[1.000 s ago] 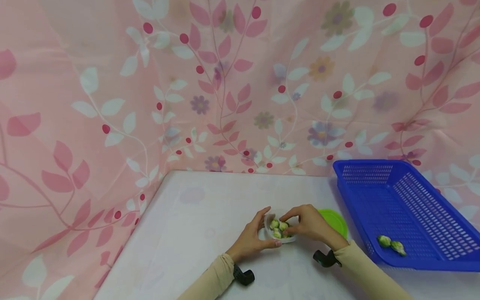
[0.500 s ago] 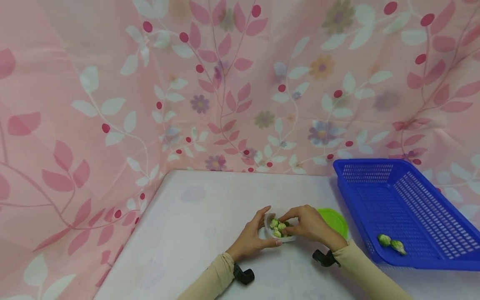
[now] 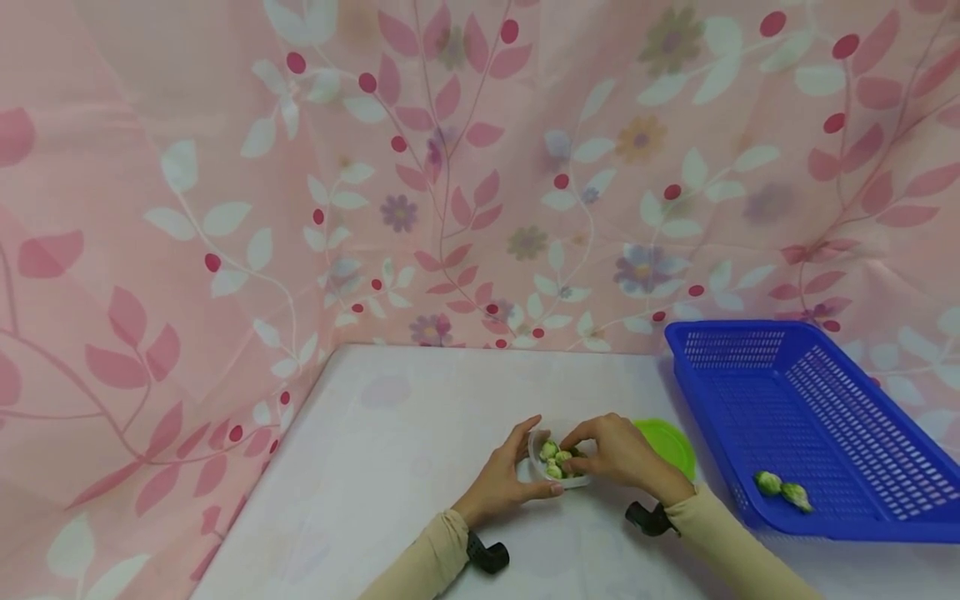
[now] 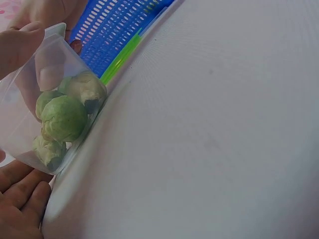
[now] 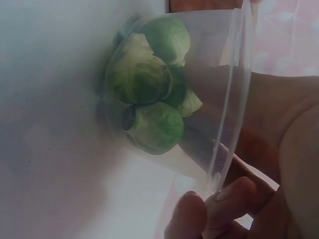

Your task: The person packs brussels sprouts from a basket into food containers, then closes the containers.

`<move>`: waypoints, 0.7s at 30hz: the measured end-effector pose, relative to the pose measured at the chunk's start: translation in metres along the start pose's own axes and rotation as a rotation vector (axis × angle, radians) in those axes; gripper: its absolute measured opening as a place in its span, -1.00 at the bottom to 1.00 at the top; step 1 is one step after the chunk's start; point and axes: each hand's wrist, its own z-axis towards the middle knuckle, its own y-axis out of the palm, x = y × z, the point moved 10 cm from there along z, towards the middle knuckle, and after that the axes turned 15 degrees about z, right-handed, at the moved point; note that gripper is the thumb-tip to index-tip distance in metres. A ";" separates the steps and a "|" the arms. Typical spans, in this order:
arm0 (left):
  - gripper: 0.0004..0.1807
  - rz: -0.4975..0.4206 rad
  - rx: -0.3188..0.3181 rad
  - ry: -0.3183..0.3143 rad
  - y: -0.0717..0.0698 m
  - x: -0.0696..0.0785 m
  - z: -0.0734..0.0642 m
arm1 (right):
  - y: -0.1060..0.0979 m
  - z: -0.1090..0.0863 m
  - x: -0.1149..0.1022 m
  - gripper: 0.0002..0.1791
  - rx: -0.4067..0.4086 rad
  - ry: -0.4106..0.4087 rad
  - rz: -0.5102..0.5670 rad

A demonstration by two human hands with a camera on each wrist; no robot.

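Note:
My left hand (image 3: 501,477) holds a clear plastic container (image 3: 535,450) on the white table, thumb on the near side and fingers round the far side. Several green Brussels sprouts (image 3: 553,458) lie in the bottom of it. From the right, my right hand (image 3: 621,450) reaches in over the rim, its thumb and fingers closed around a sprout among the others. Through the wall in the left wrist view, a right-hand fingertip (image 4: 50,77) shows just above the sprouts (image 4: 65,118). The right wrist view shows the sprouts (image 5: 157,127) clustered at the container's base.
A round green lid (image 3: 670,448) lies on the table behind my right hand. A large blue perforated basket (image 3: 750,408) stands at the right, with two Brussels sprouts (image 3: 782,489) in its near corner. A pink floral cloth (image 3: 480,208) hangs behind the table (image 3: 390,467).
My right fingers shift slightly inside the container, and the sprouts near them move a little. The left hand and the container stay in place.

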 end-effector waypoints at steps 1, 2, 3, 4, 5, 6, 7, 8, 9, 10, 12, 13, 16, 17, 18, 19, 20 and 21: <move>0.14 0.003 0.000 -0.001 0.000 0.000 0.000 | 0.000 0.000 0.000 -0.74 -0.007 0.006 -0.001; 0.14 0.004 0.000 -0.002 0.000 0.000 0.000 | 0.000 0.000 0.000 -0.73 -0.014 0.014 -0.002; 0.14 0.004 -0.001 -0.003 0.000 0.000 0.000 | 0.000 0.000 0.000 -0.72 -0.022 0.019 -0.002; 0.14 0.004 -0.002 -0.004 0.000 -0.001 -0.001 | 0.000 0.000 -0.001 -0.71 -0.029 0.026 -0.004; 0.14 0.004 -0.003 -0.006 0.001 -0.001 -0.001 | 0.000 -0.001 -0.001 -0.70 -0.037 0.030 -0.011; 0.14 0.003 -0.003 -0.008 0.001 -0.002 -0.001 | 0.000 -0.002 -0.003 -0.69 -0.044 0.030 -0.017; 0.14 0.001 -0.004 -0.010 0.001 -0.002 -0.001 | 0.000 -0.002 -0.004 -0.68 -0.054 0.031 -0.015; 0.14 -0.002 -0.005 -0.011 0.002 -0.003 -0.001 | -0.001 -0.003 -0.005 -0.66 -0.062 0.027 -0.006; 0.14 -0.002 -0.006 -0.012 0.002 -0.004 -0.001 | -0.002 -0.004 -0.006 -0.64 -0.070 0.020 0.008; 0.14 -0.003 -0.006 -0.012 0.002 -0.004 -0.001 | -0.003 -0.005 -0.008 -0.63 -0.077 0.011 0.026; 0.14 0.001 -0.004 -0.009 0.003 -0.005 -0.001 | -0.008 -0.009 -0.012 -0.61 -0.094 -0.016 0.082; 0.14 0.005 -0.004 -0.007 0.004 -0.005 -0.001 | -0.010 -0.011 -0.015 -0.62 -0.104 -0.032 0.116; 0.15 0.012 -0.001 -0.008 0.004 -0.006 -0.001 | -0.024 -0.018 -0.023 -0.62 -0.122 -0.074 0.180; 0.15 0.014 -0.001 -0.010 0.004 -0.006 -0.001 | -0.030 -0.020 -0.025 -0.63 -0.124 -0.079 0.186; 0.15 0.015 0.001 -0.011 0.004 -0.006 -0.001 | -0.036 -0.022 -0.026 -0.63 -0.123 -0.080 0.188; 0.15 0.014 0.001 -0.013 0.004 -0.006 -0.001 | -0.044 -0.025 -0.028 -0.63 -0.122 -0.080 0.189; 0.15 0.015 0.003 -0.016 0.003 -0.005 -0.001 | -0.051 -0.027 -0.028 -0.64 -0.117 -0.072 0.186; 0.15 0.019 0.005 -0.016 0.003 -0.005 0.000 | -0.060 -0.030 -0.028 -0.65 -0.108 -0.062 0.176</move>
